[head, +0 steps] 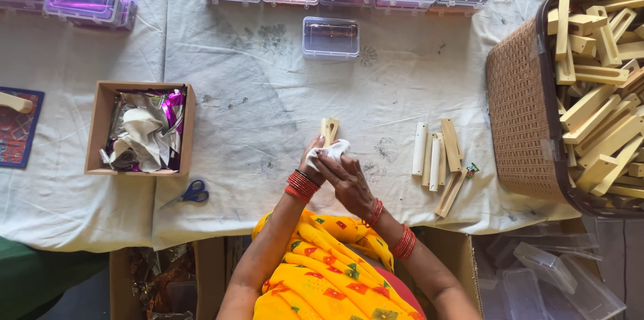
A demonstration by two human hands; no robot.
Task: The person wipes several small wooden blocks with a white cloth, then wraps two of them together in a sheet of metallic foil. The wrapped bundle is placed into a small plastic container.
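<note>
**Wooden piece gripped and wiped with a cloth**

While the left hand (pixel 312 159) pinches a forked wooden piece (pixel 329 129) upright in its fingers, the right hand (pixel 349 182) presses a white cloth (pixel 333 150) against its lower end, fingers curled on the fabric, probably to steady it for rubbing. Right of the fingers lie more wooden sticks (pixel 439 159); beyond, a brown basket (pixel 520 92) holds many. Cream sheeting covers the tabletop (pixel 268 112).

box (pixel 96 129) left of hands, sticks (pixel 439 159) right, basket (pixel 516 105) far right
</note>
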